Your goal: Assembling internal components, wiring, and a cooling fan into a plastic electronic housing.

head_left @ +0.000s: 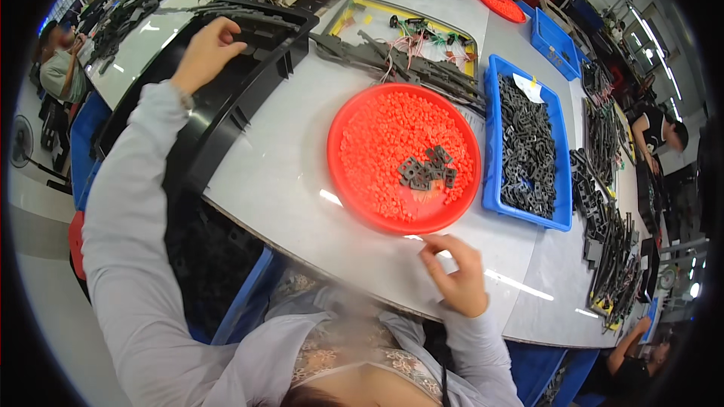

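Note:
My left hand (pixel 209 53) is stretched out over the long black bin (pixel 217 132), thumb and bent fingers apart, with nothing visible between them. My right hand (pixel 458 274) hovers just below the near rim of a round red tray (pixel 354 207). Its fingers are loosely curled, a gap shows between thumb and forefinger, and I see nothing held. Many small orange-red plastic pieces (pixel 377 139) fill the tray. A small heap of dark grey plastic parts (pixel 422 172) lies on top of them, right of the middle.
Right of the red tray stands a blue crate (pixel 492 181) of dark plastic parts (pixel 528 154). Behind is a yellow-edged tray (pixel 358 11) with wires and dark strips. More dark parts (pixel 615 256) lie at the far right. Other people (pixel 64 68) sit along the tables.

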Motion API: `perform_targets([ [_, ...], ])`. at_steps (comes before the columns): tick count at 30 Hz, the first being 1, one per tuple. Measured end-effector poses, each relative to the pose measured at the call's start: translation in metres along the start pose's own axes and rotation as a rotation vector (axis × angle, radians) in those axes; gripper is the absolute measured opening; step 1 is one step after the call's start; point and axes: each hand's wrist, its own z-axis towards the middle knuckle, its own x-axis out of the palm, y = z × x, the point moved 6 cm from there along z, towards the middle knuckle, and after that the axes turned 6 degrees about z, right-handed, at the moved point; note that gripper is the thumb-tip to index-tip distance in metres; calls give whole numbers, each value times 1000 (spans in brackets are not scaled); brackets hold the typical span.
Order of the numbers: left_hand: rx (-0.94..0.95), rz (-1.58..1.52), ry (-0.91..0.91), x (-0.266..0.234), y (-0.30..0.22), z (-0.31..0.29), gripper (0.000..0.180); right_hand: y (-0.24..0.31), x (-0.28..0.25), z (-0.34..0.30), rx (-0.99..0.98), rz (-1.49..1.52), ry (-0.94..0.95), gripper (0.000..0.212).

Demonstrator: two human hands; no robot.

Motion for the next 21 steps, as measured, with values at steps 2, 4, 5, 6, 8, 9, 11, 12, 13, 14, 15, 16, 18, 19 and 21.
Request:
perform_targets([
  [2, -7, -259, 14, -30, -49, -34, 21, -3, -27, 10, 40, -101, 25, 24],
  [4, 22, -493, -50, -53, -82, -91, 14, -7, -55, 31, 33, -230, 16, 20],
  [5, 94, -552, -125, -69, -93, -123, 10, -15, -68, 45, -5, -297, -11, 19],
  [6, 414, -331, -122, -88, -111, -152, 11, -22, -79, 63, 29, -347, -45, 19],
  [8, 410, -409, -261, -90, -108, -213, 22, -37, -92, 111, 60, -431, -30, 20],
  [9, 303, -407, -250, -88, -99, -241, 25, -47, -97, 138, -8, -489, -53, 22],
  [11, -3, -292, -177, -72, -68, -291, 22, -78, -104, 194, 6, -582, -44, 25],
  [12, -270, -263, -137, -59, -38, -325, 19, -95, -103, 221, -34, -639, -59, 26],
  [13, -484, -293, -126, -45, -1, -363, 18, -116, -95, 245, -58, -622, -41, 26],
  [14, -616, -316, -121, -34, 27, -395, 16, -137, -88, 266, -61, -685, -61, 27],
  [15, -757, -335, -123, -24, 46, -424, 14, -157, -81, 286, -72, -741, -74, 28],
  [16, -807, -356, -71, -11, 59, -439, 12, -180, -79, 297, -73, -755, -39, 31],
  [18, -763, -291, -21, 4, 81, -441, 9, -232, -108, 312, -30, -822, 109, 44],
  [19, -759, -239, -18, -1, 84, -443, 9, -238, -94, 315, -25, -770, 170, 58],
  [21, -735, -121, -4, 3, 103, -442, 12, -251, -116, 322, -53, -723, 194, 71],
])
